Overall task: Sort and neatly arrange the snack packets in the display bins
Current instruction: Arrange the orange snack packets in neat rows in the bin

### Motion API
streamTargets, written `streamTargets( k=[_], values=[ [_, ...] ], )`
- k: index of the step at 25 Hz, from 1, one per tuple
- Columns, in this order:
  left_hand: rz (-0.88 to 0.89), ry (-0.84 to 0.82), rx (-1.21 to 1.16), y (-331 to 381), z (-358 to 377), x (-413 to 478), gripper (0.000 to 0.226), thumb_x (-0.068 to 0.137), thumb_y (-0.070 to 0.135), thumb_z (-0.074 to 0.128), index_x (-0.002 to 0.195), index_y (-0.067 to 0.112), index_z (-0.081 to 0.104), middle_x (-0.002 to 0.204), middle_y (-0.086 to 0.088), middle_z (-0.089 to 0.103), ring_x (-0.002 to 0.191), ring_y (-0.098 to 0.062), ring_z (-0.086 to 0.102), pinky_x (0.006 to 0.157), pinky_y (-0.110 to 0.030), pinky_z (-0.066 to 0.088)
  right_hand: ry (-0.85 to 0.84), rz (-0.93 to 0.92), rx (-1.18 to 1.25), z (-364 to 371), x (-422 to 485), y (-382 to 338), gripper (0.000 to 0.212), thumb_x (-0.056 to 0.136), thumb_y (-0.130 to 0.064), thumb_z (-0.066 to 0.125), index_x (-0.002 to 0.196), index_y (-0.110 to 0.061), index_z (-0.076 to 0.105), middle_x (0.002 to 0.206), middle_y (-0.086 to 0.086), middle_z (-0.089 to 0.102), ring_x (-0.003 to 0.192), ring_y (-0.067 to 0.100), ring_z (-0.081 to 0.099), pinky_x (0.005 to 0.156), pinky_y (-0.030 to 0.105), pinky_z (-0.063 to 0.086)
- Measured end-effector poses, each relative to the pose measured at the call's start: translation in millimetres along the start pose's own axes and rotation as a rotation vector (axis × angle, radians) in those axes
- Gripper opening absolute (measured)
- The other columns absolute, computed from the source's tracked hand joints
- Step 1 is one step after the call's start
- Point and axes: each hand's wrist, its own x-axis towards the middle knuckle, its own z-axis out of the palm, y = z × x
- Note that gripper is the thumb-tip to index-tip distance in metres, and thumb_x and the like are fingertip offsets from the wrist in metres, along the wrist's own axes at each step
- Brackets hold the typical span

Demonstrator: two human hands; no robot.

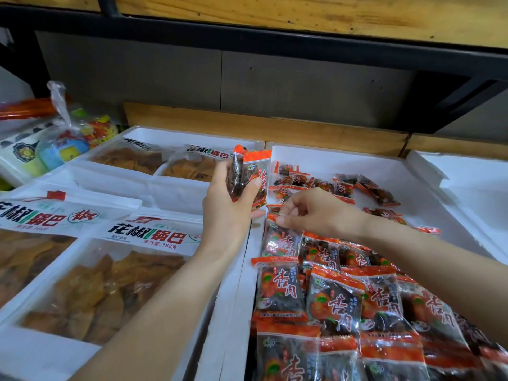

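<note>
My left hand [229,209] grips a small stack of red-and-clear apricot snack packets [251,174], held upright above the wall between two bins. My right hand [316,210] reaches into the white foam bin [357,163] and pinches the red top edge of a packet [275,237] at the head of the laid-out rows. Several matching packets [338,303] lie in overlapping rows at the near part of this bin. More packets [368,188] are scattered loose at the far part.
To the left, white foam bins hold large clear bags of brown crisps [110,287] with white labels. Mixed colourful packs [63,144] sit at the far left. Another white foam bin [472,171] stands to the right. A dark shelf [275,45] overhangs the back.
</note>
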Motion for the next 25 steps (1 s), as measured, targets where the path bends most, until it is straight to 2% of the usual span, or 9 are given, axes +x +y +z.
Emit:
streamTargets(
  k=[3, 7, 10, 13, 15, 18, 19, 22, 25],
  values=[
    [0.007, -0.005, 0.008, -2, 1, 1, 0.032, 0.091, 0.013, 0.061, 0.122, 0.015, 0.053, 0.106, 0.001, 0.065, 0.094, -0.016, 0.068, 0.067, -0.038, 0.061, 0.014, -0.021, -0.043, 1, 4, 2, 0.012, 0.083, -0.024, 0.070, 0.075, -0.018, 0.063, 0.060, -0.009, 0.062, 0.055, -0.001, 0.055, 0.064, 0.019, 0.047],
    [0.011, -0.014, -0.015, -5, 2, 1, 0.024, 0.090, 0.013, 0.062, 0.111, 0.020, 0.055, 0.095, 0.007, 0.064, 0.085, -0.011, 0.067, 0.063, -0.036, 0.060, 0.036, -0.057, -0.055, 10, 5, 4, 0.010, 0.081, -0.020, 0.072, 0.086, -0.016, 0.064, 0.068, -0.007, 0.063, 0.059, 0.000, 0.056, 0.060, 0.014, 0.044],
    [-0.017, -0.041, -0.049, -4, 2, -1, 0.016, 0.089, 0.015, 0.065, 0.097, 0.025, 0.057, 0.088, 0.008, 0.063, 0.079, -0.008, 0.066, 0.061, -0.034, 0.059, 0.194, -0.062, -0.054, 10, 1, 3, 0.040, 0.082, -0.018, 0.071, 0.117, -0.013, 0.052, 0.094, -0.005, 0.057, 0.075, 0.005, 0.056, 0.063, 0.009, 0.044],
    [-0.051, -0.130, -0.046, -1, 4, -4, 0.019, 0.084, 0.013, 0.069, 0.094, 0.025, 0.059, 0.091, 0.003, 0.065, 0.076, -0.006, 0.068, 0.056, -0.033, 0.059, 0.358, -0.105, 0.153, 0, -12, -4, 0.054, 0.083, -0.012, 0.069, 0.129, -0.016, 0.040, 0.106, 0.000, 0.053, 0.090, 0.014, 0.057, 0.077, 0.017, 0.048],
    [-0.076, -0.208, -0.027, 1, 7, -8, 0.023, 0.082, 0.009, 0.071, 0.098, 0.022, 0.059, 0.092, 0.002, 0.065, 0.074, -0.005, 0.068, 0.053, -0.031, 0.058, 0.370, -0.108, 0.265, -8, -22, -7, 0.047, 0.083, -0.016, 0.068, 0.124, -0.019, 0.045, 0.101, 0.001, 0.055, 0.089, 0.017, 0.059, 0.078, 0.024, 0.051],
    [-0.089, -0.266, -0.021, 2, 12, -14, 0.026, 0.082, 0.007, 0.070, 0.101, 0.021, 0.059, 0.089, 0.002, 0.066, 0.071, -0.005, 0.069, 0.051, -0.030, 0.058, 0.353, -0.080, 0.298, -16, -35, -3, 0.017, 0.082, -0.025, 0.068, 0.096, -0.017, 0.063, 0.088, 0.006, 0.068, 0.079, 0.029, 0.064, 0.073, 0.035, 0.053],
    [-0.094, -0.276, -0.016, 1, 13, -15, 0.024, 0.084, 0.009, 0.069, 0.102, 0.021, 0.059, 0.089, 0.004, 0.066, 0.071, -0.006, 0.069, 0.054, -0.032, 0.059, 0.348, -0.059, 0.284, -19, -38, 0, 0.015, 0.082, -0.028, 0.067, 0.089, -0.015, 0.066, 0.084, 0.008, 0.069, 0.076, 0.030, 0.064, 0.068, 0.035, 0.053],
    [-0.134, -0.289, -0.032, 1, 14, -17, 0.016, 0.090, 0.017, 0.062, 0.103, 0.025, 0.058, 0.084, 0.012, 0.070, 0.068, -0.012, 0.071, 0.067, -0.033, 0.060, 0.354, 0.019, 0.392, -26, -46, 10, 0.018, 0.084, -0.026, 0.064, 0.083, -0.008, 0.065, 0.085, 0.016, 0.070, 0.071, 0.025, 0.062, 0.064, 0.028, 0.051],
    [-0.116, -0.306, -0.029, -1, 15, -18, 0.011, 0.093, 0.016, 0.057, 0.101, 0.024, 0.057, 0.079, 0.011, 0.069, 0.074, -0.016, 0.072, 0.065, -0.032, 0.060, 0.429, 0.062, 0.503, -40, -53, 22, 0.013, 0.088, -0.019, 0.060, 0.086, -0.006, 0.062, 0.078, 0.011, 0.067, 0.062, 0.008, 0.060, 0.055, 0.013, 0.047]
  ],
)
